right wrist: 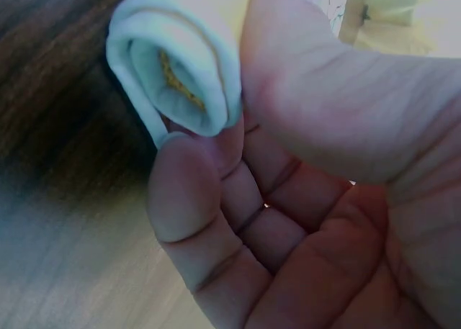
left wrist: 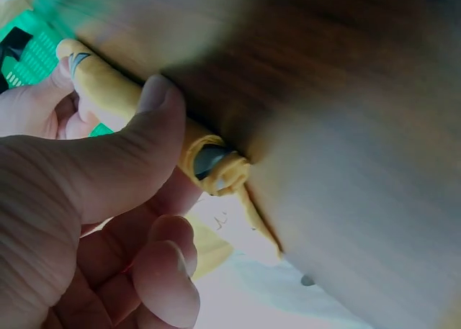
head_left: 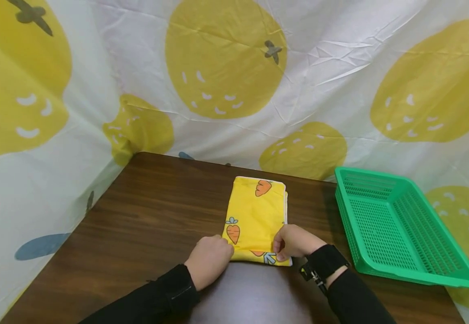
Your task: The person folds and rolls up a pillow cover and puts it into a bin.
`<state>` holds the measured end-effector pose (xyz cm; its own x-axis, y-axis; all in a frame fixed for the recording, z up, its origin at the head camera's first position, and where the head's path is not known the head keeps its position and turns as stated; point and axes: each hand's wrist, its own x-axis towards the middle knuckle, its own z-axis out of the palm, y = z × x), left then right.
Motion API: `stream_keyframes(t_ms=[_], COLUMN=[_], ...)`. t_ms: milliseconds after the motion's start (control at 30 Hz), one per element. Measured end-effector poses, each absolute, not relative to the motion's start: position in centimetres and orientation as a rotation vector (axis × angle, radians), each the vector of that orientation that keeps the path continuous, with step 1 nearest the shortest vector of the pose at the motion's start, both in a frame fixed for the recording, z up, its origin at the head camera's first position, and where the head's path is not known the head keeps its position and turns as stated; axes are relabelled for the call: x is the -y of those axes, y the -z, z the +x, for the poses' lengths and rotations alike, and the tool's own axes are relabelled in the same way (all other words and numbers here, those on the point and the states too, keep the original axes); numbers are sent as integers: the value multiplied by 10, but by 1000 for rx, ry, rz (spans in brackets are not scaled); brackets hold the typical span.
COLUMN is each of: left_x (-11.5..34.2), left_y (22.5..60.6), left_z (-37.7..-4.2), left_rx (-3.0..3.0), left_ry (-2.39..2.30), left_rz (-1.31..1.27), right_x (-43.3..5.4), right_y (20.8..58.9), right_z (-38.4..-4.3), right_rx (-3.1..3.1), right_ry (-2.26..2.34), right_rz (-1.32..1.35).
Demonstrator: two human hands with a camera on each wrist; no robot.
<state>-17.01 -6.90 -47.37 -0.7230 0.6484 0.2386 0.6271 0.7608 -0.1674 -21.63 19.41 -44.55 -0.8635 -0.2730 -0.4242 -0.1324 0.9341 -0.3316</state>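
A yellow cloth (head_left: pixel 255 213) printed with orange carrots lies folded into a rectangle on the table, its near edge rolled up. At the near left corner my left hand (head_left: pixel 210 261) grips the roll; its wrist view shows the thumb (left wrist: pixel 155 127) laid along the rolled edge (left wrist: pixel 209 160). My right hand (head_left: pixel 296 243) pinches the near right corner. From the right wrist, the roll's end (right wrist: pixel 173 62) shows white layers coiled round a bit of yellow, with the fingers curled against it. The far part of the cloth lies flat.
A green plastic basket (head_left: pixel 394 265) with perforated walls stands at the right of the brown wooden table (head_left: pixel 157 202). A white curtain (head_left: pixel 327 58) with large yellow fruit prints hangs behind the table and down its left side.
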Motion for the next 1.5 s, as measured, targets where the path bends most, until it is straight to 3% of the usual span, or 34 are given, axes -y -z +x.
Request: stream_keyframes(t_ms=[567,1133,1500], left_x=[66,50,52], left_y=[476,465,444], left_z=[-184,-246,-243], left_rx=[2650,3038,3227], left_ry=[2,-86,111], left_rz=[-1031,-1196,-1143], right_x=[-195,-199,-206], right_y=[447,451,461], right_z=[-212,-201,-180], right_rx=[-2637,-2706,-2986], right_ry=[444,524,476], right_rz=[-289,-349,-564])
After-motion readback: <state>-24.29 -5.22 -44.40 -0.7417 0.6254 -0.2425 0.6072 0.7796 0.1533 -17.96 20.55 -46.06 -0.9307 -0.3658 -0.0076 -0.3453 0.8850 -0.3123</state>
